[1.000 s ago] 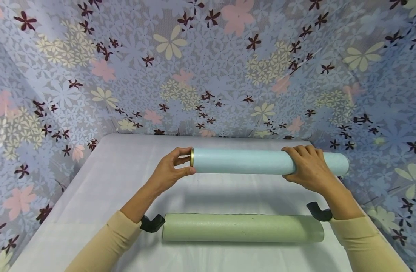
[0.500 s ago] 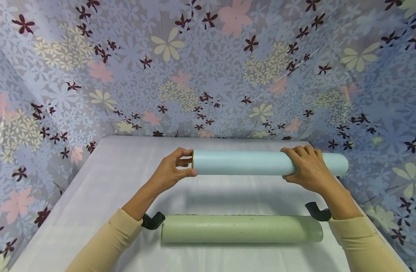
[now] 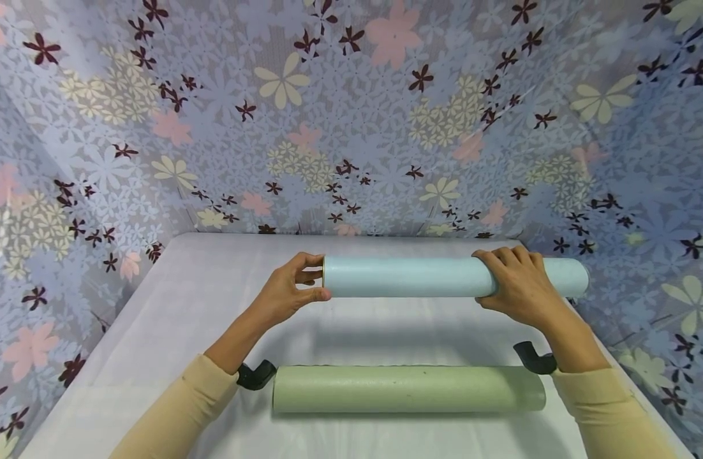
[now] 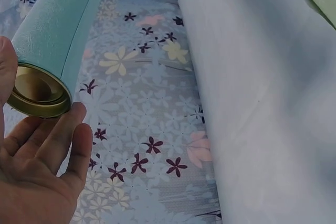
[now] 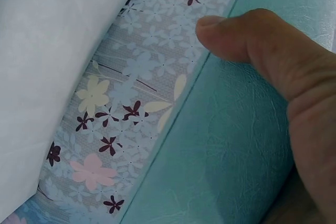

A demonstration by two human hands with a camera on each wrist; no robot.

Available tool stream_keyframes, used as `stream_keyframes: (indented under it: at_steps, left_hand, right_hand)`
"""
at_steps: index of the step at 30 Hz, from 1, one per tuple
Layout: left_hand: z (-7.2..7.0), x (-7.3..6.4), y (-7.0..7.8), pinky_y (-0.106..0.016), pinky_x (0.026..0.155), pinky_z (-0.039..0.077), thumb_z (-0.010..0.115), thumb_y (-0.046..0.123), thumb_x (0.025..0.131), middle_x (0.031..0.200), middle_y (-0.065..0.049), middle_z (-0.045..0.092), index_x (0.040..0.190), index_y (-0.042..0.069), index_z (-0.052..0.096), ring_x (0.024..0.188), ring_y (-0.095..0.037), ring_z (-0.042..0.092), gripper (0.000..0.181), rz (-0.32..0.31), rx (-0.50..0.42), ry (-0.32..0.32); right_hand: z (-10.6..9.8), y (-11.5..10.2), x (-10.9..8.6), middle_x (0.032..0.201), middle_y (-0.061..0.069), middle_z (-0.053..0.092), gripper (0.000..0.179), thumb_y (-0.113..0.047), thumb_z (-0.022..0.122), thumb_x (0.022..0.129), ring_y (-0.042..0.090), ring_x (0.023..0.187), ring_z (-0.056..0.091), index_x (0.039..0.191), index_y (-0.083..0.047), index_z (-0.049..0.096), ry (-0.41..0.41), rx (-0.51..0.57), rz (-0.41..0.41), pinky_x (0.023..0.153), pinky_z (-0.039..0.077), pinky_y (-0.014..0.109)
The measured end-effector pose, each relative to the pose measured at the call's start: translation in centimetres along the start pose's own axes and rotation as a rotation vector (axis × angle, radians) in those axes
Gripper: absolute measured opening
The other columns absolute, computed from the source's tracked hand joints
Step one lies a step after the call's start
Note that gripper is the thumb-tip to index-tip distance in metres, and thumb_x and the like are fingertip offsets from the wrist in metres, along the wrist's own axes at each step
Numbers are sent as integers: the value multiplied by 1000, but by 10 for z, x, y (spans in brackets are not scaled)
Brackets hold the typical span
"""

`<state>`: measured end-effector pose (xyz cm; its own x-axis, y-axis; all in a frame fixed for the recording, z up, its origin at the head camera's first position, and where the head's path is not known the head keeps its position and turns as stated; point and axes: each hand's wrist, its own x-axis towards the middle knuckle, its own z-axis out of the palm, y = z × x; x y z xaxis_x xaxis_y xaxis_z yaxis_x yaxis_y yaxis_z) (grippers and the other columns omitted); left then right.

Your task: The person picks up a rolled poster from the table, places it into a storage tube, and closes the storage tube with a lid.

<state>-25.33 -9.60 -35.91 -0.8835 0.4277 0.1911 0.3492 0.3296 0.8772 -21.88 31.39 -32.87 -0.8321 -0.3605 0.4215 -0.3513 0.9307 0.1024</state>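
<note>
A long light-blue tube [image 3: 400, 276], leathery in surface, is held level above the far part of the table. My right hand [image 3: 518, 280] grips it near its right end, fingers over the top and thumb on the near side; the right wrist view shows the thumb lying along the blue covering [image 5: 236, 129]. At the other end, my left hand [image 3: 288, 287] holds the rim between thumb and fingers. That end carries a gold metal cap [image 4: 39, 93], recessed in the middle, with fingertips right at its edge. A pale green tube [image 3: 409, 389] lies on the table nearer the body.
The table [image 3: 173, 331] wears a white cloth. Flower-patterned fabric [image 3: 351, 127] hangs behind it and along both sides. Black wrist mounts [image 3: 256, 375] jut from both forearms, overlapping the ends of the green tube in the head view.
The blue tube's gold end has turned slightly out of sight, leaving a thinner gold edge. Both hands keep their hold, and the whole scene sits slightly lower in the head view.
</note>
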Motion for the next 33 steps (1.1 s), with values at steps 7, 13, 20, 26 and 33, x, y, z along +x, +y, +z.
stream_keyframes:
  at_steps: [7,13,20,26,33]
  left_hand:
    - [-3,-4,-2,-47,94,51,72,46,72,142,-4,48,137,23,45,127,-28,52,75,1,43,19]
    - [-7,-5,-4,-46,105,42,71,45,74,141,-5,50,141,22,41,130,-26,48,77,63,98,33]
    - [-11,-5,-2,-45,110,36,72,44,75,145,-3,45,143,22,39,134,-22,43,78,107,150,65]
    - [-12,-5,5,-47,110,35,73,42,76,147,-2,43,143,22,39,136,-23,40,77,107,194,93]
    - [-10,-3,17,-58,110,30,71,44,78,147,-7,42,145,23,37,138,-29,36,77,164,380,109]
  right_hand:
    - [0,-4,3,115,20,57,80,-28,87,58,44,108,45,128,-13,50,0,1,17,86,33,60]
    - [2,-5,4,115,19,58,80,-28,87,58,44,107,45,127,-14,50,8,15,19,86,33,60]
    - [3,-7,5,114,19,58,78,-27,86,58,44,105,46,126,-14,51,29,19,21,85,34,60]
    - [3,-10,6,114,21,58,78,-27,86,59,44,105,46,127,-13,51,10,17,39,87,33,61]
    - [4,-16,9,115,20,58,77,-29,85,60,44,106,47,127,-13,51,-12,19,49,88,33,60]
